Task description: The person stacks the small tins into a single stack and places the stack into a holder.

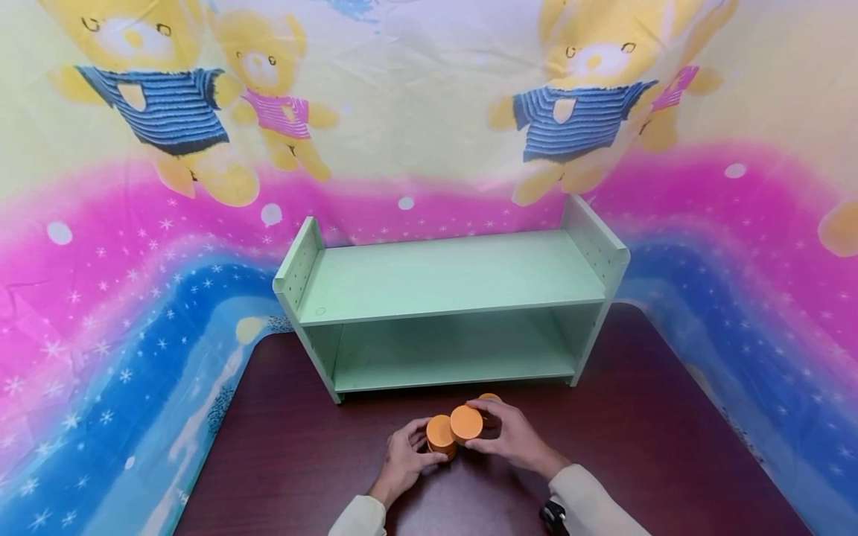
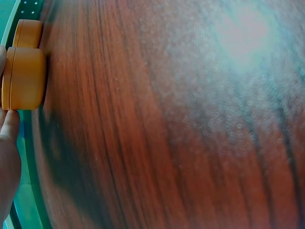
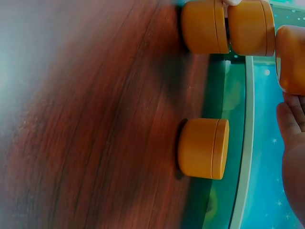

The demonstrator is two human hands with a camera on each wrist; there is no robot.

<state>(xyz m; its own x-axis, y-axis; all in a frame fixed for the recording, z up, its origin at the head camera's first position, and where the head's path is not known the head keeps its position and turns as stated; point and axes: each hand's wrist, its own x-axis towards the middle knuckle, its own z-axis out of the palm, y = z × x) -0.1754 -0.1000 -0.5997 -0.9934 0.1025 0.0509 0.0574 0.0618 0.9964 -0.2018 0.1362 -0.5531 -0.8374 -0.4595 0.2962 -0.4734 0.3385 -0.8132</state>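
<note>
Two round orange lidded jars are stacked on the table just in front of the shelf; the upper one (image 1: pixel 440 430) covers most of the lower one (image 3: pixel 202 26) in the head view. My left hand (image 1: pixel 404 460) grips this stack from the left, thumb in front and fingers behind. Raised at the stack's right, a third orange jar (image 1: pixel 467 423) is pinched between the thumb and fingers of my right hand (image 1: pixel 512 438). It overlaps the upper jar's edge in the head view. A fourth jar (image 3: pixel 202 149) stands on the table, partly hidden behind my right hand in the head view.
A pale green two-level shelf (image 1: pixel 449 275) stands at the back of the dark wood table (image 1: pixel 295 461). Behind and beside the table hangs a cloth printed with bears (image 1: pixel 415 119). A dark band (image 1: pixel 553 515) circles my right wrist.
</note>
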